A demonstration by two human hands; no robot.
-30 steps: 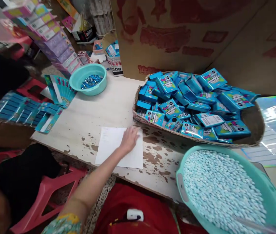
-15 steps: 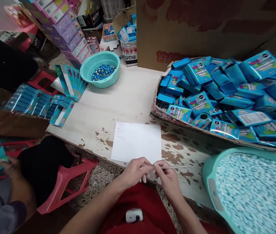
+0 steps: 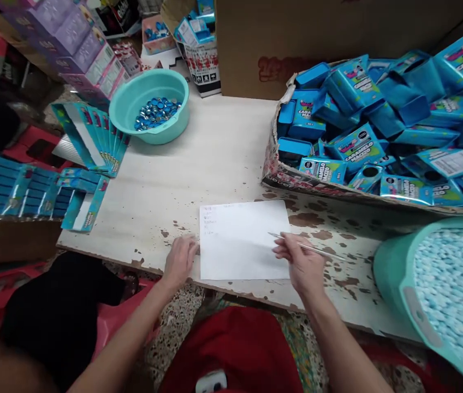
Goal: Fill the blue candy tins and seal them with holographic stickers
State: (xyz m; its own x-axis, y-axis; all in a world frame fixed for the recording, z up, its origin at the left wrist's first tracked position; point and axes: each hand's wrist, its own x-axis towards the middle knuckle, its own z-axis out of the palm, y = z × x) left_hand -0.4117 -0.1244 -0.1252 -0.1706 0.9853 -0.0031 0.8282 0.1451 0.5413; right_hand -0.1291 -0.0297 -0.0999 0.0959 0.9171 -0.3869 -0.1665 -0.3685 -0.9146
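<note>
A white sheet of paper (image 3: 239, 248) with a few lines of small handwriting at its upper left lies near the table's front edge. My right hand (image 3: 303, 262) is closed around a slim pale pen (image 3: 325, 252), its tip pointing left over the right part of the sheet. Beside the sheet's left edge, my left hand (image 3: 180, 262) rests on the table, fingers stretched out and nothing seen in them. Whether its fingertips touch the paper I cannot tell.
On the worn white table (image 3: 223, 153), a teal basin (image 3: 119, 106) holds blue-and-silver caps. A carton (image 3: 270, 158) of blue boxes stands at right, above a tub (image 3: 393, 267) of pale blue sweets. Flattened blue boxes (image 3: 92, 136) lie left. Another person's dark-clothed leg (image 3: 55, 305) shows lower left.
My hands, which were together at the pen, have parted. The left went to the sheet's left side, and the right carried the pen over the paper. The view has shifted.
</note>
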